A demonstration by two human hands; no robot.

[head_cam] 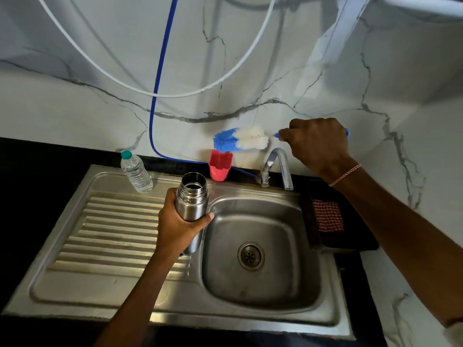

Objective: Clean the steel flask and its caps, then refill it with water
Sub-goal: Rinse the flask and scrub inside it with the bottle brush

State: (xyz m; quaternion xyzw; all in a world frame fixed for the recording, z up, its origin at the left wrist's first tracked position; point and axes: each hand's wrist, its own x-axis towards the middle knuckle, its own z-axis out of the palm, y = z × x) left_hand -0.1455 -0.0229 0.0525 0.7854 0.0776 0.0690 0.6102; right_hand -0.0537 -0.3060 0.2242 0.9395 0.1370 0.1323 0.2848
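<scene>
The uncapped, upright cylindrical steel flask (192, 201) is gripped by the left hand (179, 222) above the steel sink's (105, 279) ribbed drainboard, while the right hand (317, 144), farther right near the tap, grips a blue-and-white bristled bottle brush (241, 139) held level.

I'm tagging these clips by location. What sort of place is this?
Most likely a home kitchen: a steel sink with drainboard set in a dark counter, a tap behind it, and a bottle brush in the right hand.
</scene>
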